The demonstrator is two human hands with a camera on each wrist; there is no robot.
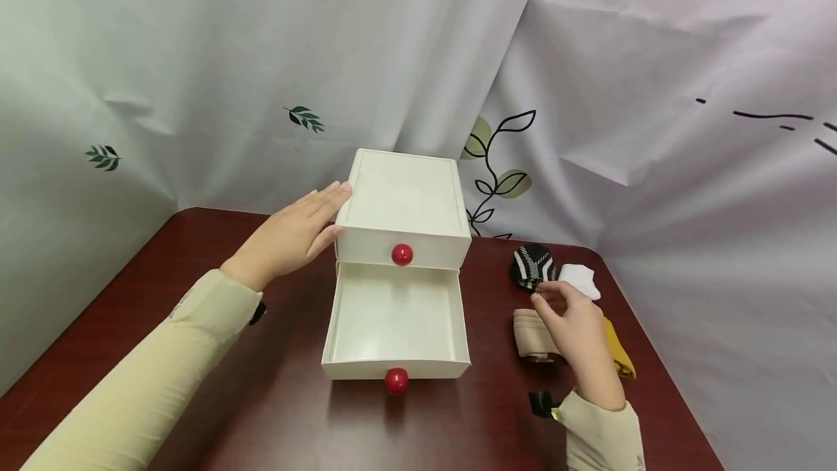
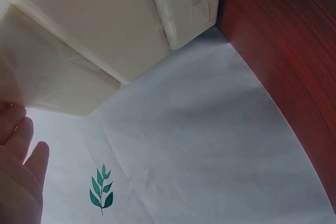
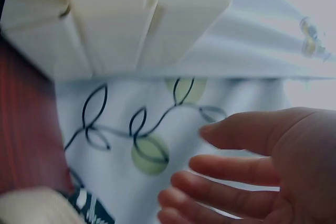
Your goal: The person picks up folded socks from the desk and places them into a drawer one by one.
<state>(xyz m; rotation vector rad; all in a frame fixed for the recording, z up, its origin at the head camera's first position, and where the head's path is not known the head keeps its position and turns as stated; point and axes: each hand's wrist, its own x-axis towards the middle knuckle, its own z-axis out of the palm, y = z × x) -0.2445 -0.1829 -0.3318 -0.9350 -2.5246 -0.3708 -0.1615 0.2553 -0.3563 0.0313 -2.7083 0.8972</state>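
Sleeve (image 1: 140,380), left hand (image 1: 288,235) touching drawer unit (image 1: 404,191)

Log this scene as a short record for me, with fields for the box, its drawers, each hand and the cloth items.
Box: white, on a dark red table
Upper drawer: closed, red knob
Lower drawer: pulled out, matching knob
Left hand: touching the box's left side near the top
Right hand: holding nothing, near the cloth items
Cloth items, right of box: black-and-white bundle, white bundle, beige bundle, yellow bundle
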